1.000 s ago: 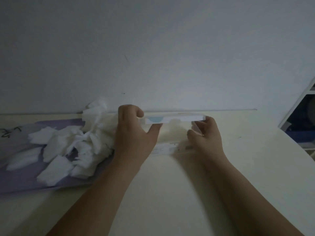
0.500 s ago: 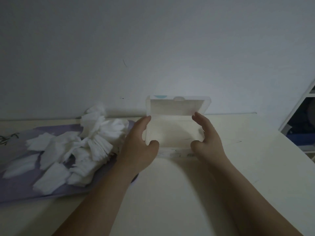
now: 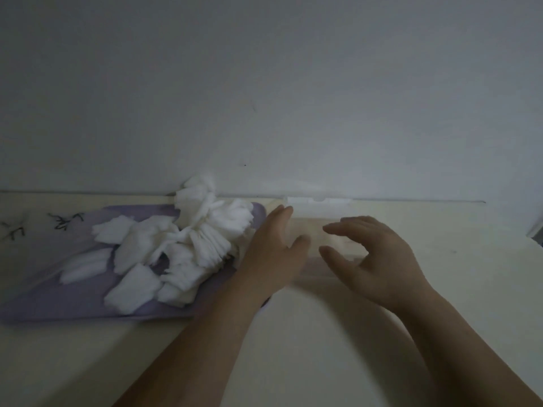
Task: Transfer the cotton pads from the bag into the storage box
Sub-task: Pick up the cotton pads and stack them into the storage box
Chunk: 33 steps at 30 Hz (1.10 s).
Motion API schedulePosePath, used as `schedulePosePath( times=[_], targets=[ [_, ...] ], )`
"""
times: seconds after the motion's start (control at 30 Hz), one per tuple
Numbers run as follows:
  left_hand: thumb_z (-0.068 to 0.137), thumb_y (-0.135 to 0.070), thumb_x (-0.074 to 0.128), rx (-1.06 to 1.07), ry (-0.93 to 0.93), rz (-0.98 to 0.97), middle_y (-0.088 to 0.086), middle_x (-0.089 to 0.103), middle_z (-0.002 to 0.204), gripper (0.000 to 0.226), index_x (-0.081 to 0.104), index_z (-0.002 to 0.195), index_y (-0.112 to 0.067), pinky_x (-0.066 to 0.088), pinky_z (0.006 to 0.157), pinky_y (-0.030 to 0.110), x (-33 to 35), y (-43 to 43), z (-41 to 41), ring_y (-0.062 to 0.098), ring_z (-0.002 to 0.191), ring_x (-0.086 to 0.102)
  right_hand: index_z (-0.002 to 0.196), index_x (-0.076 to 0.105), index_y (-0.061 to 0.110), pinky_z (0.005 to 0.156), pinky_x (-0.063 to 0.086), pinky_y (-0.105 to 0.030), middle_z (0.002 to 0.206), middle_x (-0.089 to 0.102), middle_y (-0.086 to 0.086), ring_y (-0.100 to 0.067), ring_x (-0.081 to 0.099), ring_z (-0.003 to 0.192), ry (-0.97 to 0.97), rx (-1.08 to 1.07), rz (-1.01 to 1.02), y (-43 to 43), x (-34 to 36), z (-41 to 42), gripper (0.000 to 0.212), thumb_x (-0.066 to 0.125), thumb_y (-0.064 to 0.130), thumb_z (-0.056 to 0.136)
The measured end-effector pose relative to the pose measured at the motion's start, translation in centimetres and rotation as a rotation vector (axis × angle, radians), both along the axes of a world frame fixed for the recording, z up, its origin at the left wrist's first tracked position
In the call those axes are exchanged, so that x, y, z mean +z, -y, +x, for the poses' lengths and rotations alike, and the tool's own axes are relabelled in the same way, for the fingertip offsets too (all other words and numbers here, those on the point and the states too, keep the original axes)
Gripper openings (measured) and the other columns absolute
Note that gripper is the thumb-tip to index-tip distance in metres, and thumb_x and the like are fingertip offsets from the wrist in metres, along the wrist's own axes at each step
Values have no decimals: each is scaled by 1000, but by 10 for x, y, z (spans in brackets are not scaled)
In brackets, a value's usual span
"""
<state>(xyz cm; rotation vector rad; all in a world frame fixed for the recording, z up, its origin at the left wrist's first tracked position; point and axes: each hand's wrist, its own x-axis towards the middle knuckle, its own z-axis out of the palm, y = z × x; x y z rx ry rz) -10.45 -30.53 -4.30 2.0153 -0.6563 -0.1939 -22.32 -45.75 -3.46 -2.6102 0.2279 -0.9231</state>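
Lying in a loose heap on the flat lilac plastic bag (image 3: 73, 301) at the left of the cream table (image 3: 470, 289), the white square cotton pads (image 3: 176, 248) look feather-light, soft and apt to fan apart. They are best pinched several at once by their edges. The translucent plastic storage box (image 3: 308, 220) stands open between the left hand (image 3: 273, 251) and right hand (image 3: 379, 259). Both hands' fingers are relaxed and spread, holding nothing.

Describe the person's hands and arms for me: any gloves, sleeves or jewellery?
Both the left hand and right hand are bare: no gloves, rings or watch visible. The forearms are uncovered down to the picture's edge, so no sleeve shows. The picture is dim and blurry.
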Motion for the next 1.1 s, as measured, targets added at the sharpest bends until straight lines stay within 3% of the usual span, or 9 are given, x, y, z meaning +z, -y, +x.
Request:
schedulePosePath(
  times=[0.1, 0.3, 0.47, 0.57, 0.63, 0.67, 0.8, 0.93, 1.1],
  targets=[
    [102, -33, 49, 43, -1, -109, -7, 48, 158, 50, 48, 151, -29, 38, 120, 44, 0, 0, 3, 16, 145, 45, 109, 81, 36, 100, 48, -31, 113, 77, 17, -11, 68, 116, -106, 42, -61, 0, -2, 5, 42, 61, 62, 82],
    [97, -15, 51, -55, 270, -162, -9, 64, 138, 38, 69, 130, -20, 51, 110, 35, 30, -18, -3, 7, 129, 59, 102, 83, 26, 119, 33, -63, 126, 75, 2, -27, 58, 138, -46, 33, -141, 6, -1, 14, 26, 75, 42, 82],
    [79, -16, 59, -11, 575, 122, -9, 69, 98, 22, 77, 91, -24, 55, 80, 33, 69, -72, 29, 15, 90, 63, 96, 81, 22, 81, 60, -35, 99, 77, 9, -17, 71, 93, 83, 108, -67, -42, 31, 22, 11, 77, 26, 86],
    [72, -36, 69, -54, 394, 449, -9, 60, 102, 21, 74, 92, -33, 54, 75, 33, 72, -98, 54, 15, 93, 60, 115, 77, 30, 85, 59, -29, 105, 75, 15, -7, 70, 92, -130, 164, 221, -77, 38, 49, 28, 78, 31, 87],
    [67, -41, 62, -59, 388, 503, -8, 54, 91, 1, 63, 67, -42, 45, 60, 30, 68, -99, 59, 17, 83, 59, 130, 70, 25, 94, 57, -36, 117, 74, 9, -12, 69, 104, -240, 206, 277, -93, 38, 68, 43, 75, 28, 88],
    [68, -40, 59, -60, 388, 511, -8, 52, 87, 11, 55, 59, -42, 40, 56, 28, 66, -98, 62, 17, 78, 57, 136, 66, 23, 95, 56, -35, 122, 72, 6, -14, 68, 109, -287, 219, 286, -99, 39, 78, 49, 73, 27, 88],
    [65, -42, 58, -62, 407, 307, -10, 56, 83, 8, 62, 63, -36, 47, 60, 28, 64, -96, 72, 15, 81, 62, 141, 60, 23, 86, 50, -19, 126, 69, 6, -11, 66, 110, -279, 211, 404, -100, 38, 95, 58, 78, 25, 86],
    [70, -42, 68, 82, 256, -66, -5, 64, 79, 18, 67, 74, -25, 47, 61, 19, 78, -101, 72, 3, 69, 58, 124, 70, 26, 88, 60, -33, 103, 80, 7, -8, 76, 98, -147, 315, 766, -91, 41, 104, 42, 85, 25, 85],
    [89, -18, 74, 18, -8, -230, 5, 76, 90, 11, 74, 95, -27, 60, 59, 37, 77, -98, 66, 21, 73, 73, 112, 72, 7, 83, 63, -47, 99, 79, -17, -28, 77, 89, -121, 430, 982, -82, 54, 105, 18, 76, 12, 95]
  ],
)
